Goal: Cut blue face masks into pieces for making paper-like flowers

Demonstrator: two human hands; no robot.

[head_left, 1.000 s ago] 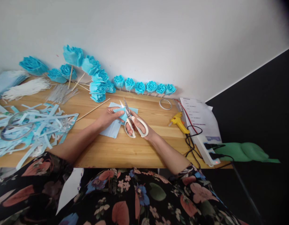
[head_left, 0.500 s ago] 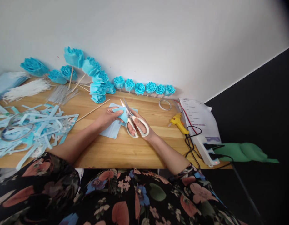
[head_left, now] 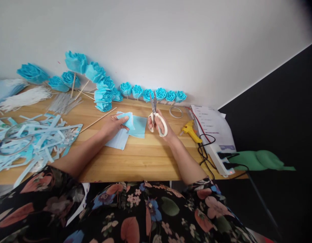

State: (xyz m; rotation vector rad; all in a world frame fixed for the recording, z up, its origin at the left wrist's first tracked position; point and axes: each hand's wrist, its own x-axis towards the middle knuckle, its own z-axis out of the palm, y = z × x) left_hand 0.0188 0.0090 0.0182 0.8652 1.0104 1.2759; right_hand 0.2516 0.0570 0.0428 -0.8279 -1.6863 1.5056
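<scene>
My left hand (head_left: 113, 127) pinches a small light-blue piece (head_left: 129, 120) between thumb and fingers. Beneath and beside it, flat on the table, lie a pale-blue sheet (head_left: 118, 139) and a brighter blue square (head_left: 139, 127). To the right, my right hand (head_left: 164, 126) has its fingers through the white handles of the scissors (head_left: 154, 111). Their blades are slightly parted, point toward the wall and touch no sheet.
Blue flowers (head_left: 102, 91) line the wall. Cut strips (head_left: 39, 135) heap at the left near a thin stick (head_left: 97, 119). At the right are a tape ring (head_left: 176, 112), a yellow glue gun (head_left: 192, 131), papers (head_left: 213, 123) and a power strip (head_left: 220, 160).
My right hand has moved right with the scissors, away from the piece in my left hand. More of the brighter blue square now shows. The view has shifted slightly.
</scene>
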